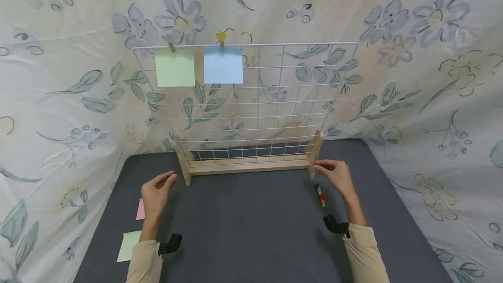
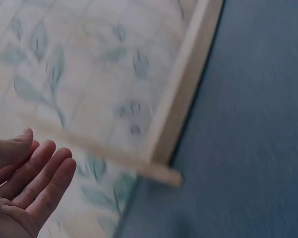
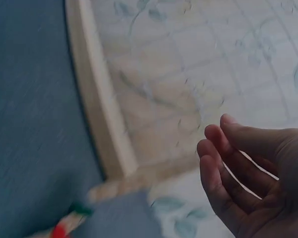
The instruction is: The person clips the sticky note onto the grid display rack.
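Note:
A white wire grid rack (image 1: 257, 99) stands in a wooden base (image 1: 251, 167). A green paper (image 1: 175, 68) hangs from its top wire by a clothespin (image 1: 171, 46), and a blue paper (image 1: 223, 65) by a clothespin with a yellow heart (image 1: 221, 37). My left hand (image 1: 157, 193) hovers by the base's left foot, fingers loosely bent, holding nothing. Near the right foot (image 3: 139, 183) is my right hand (image 1: 335, 178), its thumb close to the fingertips with nothing between them in the right wrist view. Below it lie small wooden clothespins (image 1: 320, 195) with green and red tops.
On the dark tabletop (image 1: 243, 230) a pink paper (image 1: 140, 210) and another green paper (image 1: 129, 246) lie at the left, partly behind my left arm. A floral curtain (image 1: 432, 99) surrounds the table at the back and sides. Black wrist mounts (image 1: 170, 244) sit on both arms.

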Demonstrator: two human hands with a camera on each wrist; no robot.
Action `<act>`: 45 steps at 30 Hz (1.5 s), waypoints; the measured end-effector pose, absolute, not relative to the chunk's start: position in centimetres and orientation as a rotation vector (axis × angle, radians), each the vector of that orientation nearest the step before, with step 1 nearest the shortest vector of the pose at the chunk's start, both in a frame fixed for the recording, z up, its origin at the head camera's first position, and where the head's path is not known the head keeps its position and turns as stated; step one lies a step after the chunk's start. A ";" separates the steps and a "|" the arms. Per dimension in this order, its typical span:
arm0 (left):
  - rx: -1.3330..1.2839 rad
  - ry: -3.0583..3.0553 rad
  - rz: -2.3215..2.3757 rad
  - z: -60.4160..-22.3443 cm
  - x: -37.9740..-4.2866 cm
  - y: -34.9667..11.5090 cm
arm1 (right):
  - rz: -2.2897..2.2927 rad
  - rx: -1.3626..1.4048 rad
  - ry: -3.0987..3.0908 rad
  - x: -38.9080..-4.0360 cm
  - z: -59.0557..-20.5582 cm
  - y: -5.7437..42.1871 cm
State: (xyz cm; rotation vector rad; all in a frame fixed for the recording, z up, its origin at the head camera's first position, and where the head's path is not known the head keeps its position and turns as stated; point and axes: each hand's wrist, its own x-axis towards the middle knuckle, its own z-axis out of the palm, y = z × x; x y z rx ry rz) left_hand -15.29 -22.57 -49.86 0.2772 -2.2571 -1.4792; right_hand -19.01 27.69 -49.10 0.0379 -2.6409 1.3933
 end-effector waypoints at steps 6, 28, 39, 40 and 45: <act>0.437 -2.175 -1.506 -51.6 -13.0 -25.9 | 1.384 -0.100 -2.726 -17.2 -52.1 30.1; 1.013 -2.256 -1.251 -56.4 -8.1 -33.4 | 1.180 -0.388 -2.693 -13.6 -59.1 29.9; 1.029 -2.234 -0.982 -57.5 -6.4 -33.6 | 1.068 -0.429 -2.681 -13.9 -59.5 29.7; 1.057 -2.246 -0.971 -57.5 -6.2 -33.7 | 1.068 -0.420 -2.683 -14.0 -59.6 29.6; 1.204 -2.388 -0.978 -57.4 -5.3 -33.7 | 1.073 -0.401 -2.703 -13.8 -59.5 29.6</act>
